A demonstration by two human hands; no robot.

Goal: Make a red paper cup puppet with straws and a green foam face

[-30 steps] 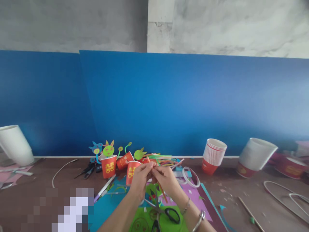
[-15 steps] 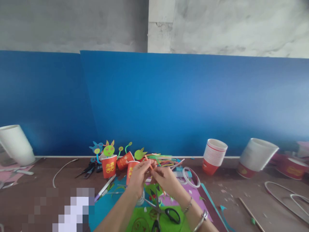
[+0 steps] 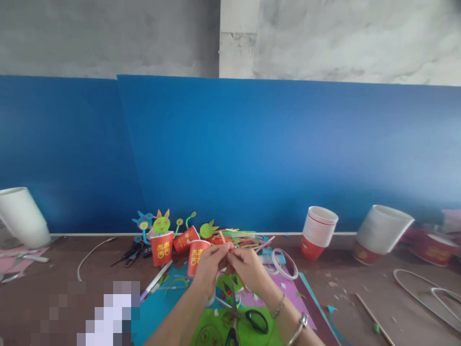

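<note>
- The left hand (image 3: 212, 263) has its thumb and fingers drawn together in a narrow pinch around the orange straw (image 3: 222, 236).
- The right hand (image 3: 246, 265) pinches too, its thumb and fingertips meeting the left ones; the exact contact on the straw is hidden by the fingers.
- The straw runs slantwise through the joined fingertips: its upper end sticks out above them, leaning left, and a short lower part shows below the right hand.
- Two bracelets, one a silver bangle (image 3: 298, 331), circle the right wrist.
- Below the hands, the black-handled scissors (image 3: 235, 315) lie with blades apart on the green paper (image 3: 212, 334).
- Just left of the left hand stands a red paper cup (image 3: 194, 258) with gold characters, partly covered by that hand.
- Beyond the fingertips lies a pile of colored straws (image 3: 248, 236).
- To the right of the right hand, a white ring-shaped roll (image 3: 294, 275) rests over the purple paper (image 3: 299, 307), near a light-blue item.
- Farther left, an upright red cup (image 3: 163, 249) holds a green paper cat face (image 3: 162, 224); beside it another red cup (image 3: 186, 240) tilts.
- Well to the right stand a stack of paper cups (image 3: 320, 233) and a plastic-wrapped stack (image 3: 382, 231), both leaning.
- A thin stick (image 3: 372, 317) lies on the brown table (image 3: 345, 274).
</note>
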